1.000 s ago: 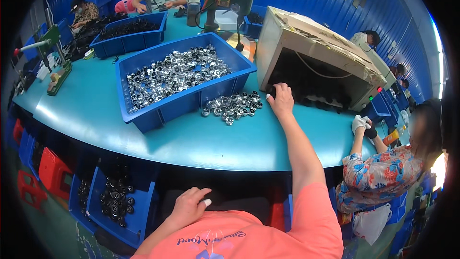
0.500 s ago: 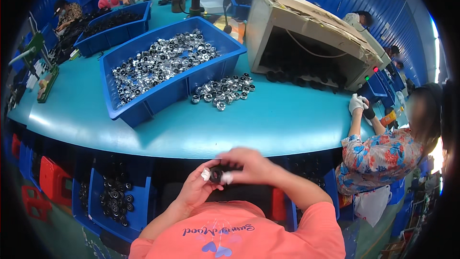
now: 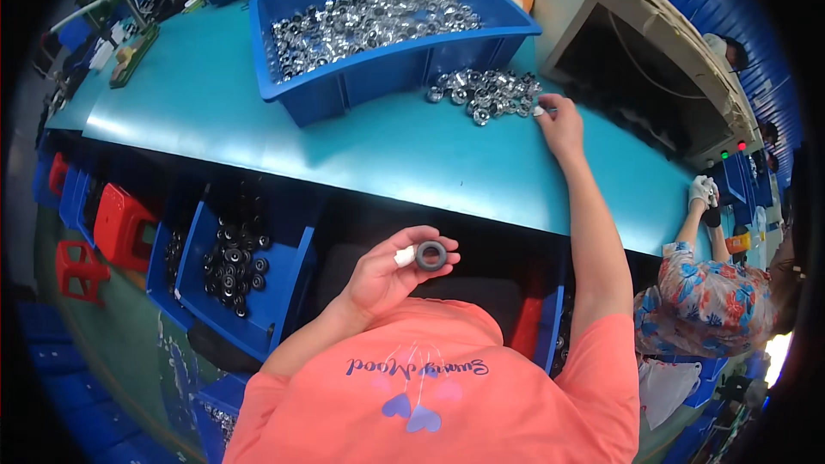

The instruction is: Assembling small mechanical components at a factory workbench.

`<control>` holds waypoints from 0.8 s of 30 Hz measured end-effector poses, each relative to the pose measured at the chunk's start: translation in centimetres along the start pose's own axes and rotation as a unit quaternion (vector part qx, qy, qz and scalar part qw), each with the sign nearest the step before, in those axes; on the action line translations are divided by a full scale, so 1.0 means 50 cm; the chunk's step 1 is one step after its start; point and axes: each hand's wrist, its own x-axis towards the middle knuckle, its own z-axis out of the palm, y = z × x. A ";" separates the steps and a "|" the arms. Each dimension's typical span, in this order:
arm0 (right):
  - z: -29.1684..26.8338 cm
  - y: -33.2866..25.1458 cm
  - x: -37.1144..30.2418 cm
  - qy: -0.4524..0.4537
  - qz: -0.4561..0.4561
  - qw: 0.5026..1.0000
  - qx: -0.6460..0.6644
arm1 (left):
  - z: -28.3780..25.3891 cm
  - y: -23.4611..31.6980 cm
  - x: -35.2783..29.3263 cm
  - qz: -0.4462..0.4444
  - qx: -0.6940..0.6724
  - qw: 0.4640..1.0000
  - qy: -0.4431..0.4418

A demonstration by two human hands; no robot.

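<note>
In front of my chest, my left hand point(image 3: 382, 279) pinches a black ring point(image 3: 430, 256) with a round hole through it, its opening turned upward. White wrapping covers one of that hand's fingertips. My right arm is stretched out over the table, and my right hand point(image 3: 560, 127) is at the right edge of a loose pile of shiny clear-and-silver wheel-like parts point(image 3: 485, 96). Its fingers are bent together, one tip wrapped in white; what they hold, if anything, is hidden.
Behind the pile, a blue bin point(image 3: 344, 90) full of similar shiny parts stands on the turquoise table point(image 3: 387, 155). To the right is an open-fronted box-like machine point(image 3: 593, 0) with dark contents. Below the table's left side, a blue bin point(image 3: 292, 292) holds black wheels. A co-worker's gloved hands point(image 3: 703, 192) are at far right.
My right hand has left the black ring and reached forward and right to the pile. The left hand keeps the ring, now in plain sight. The whole view has shifted and tilted.
</note>
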 end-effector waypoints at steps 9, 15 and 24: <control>-0.114 -0.096 -0.131 -0.021 0.025 0.990 0.140 | 0.008 -0.009 0.024 -0.021 -0.008 1.000 -0.005; -0.144 -0.198 -0.355 -0.061 0.028 0.931 0.358 | 0.000 -0.010 0.035 -0.015 -0.004 1.000 0.002; -0.081 -0.236 -0.504 -0.134 0.168 0.819 0.532 | -0.025 -0.029 0.048 0.003 0.025 0.999 0.043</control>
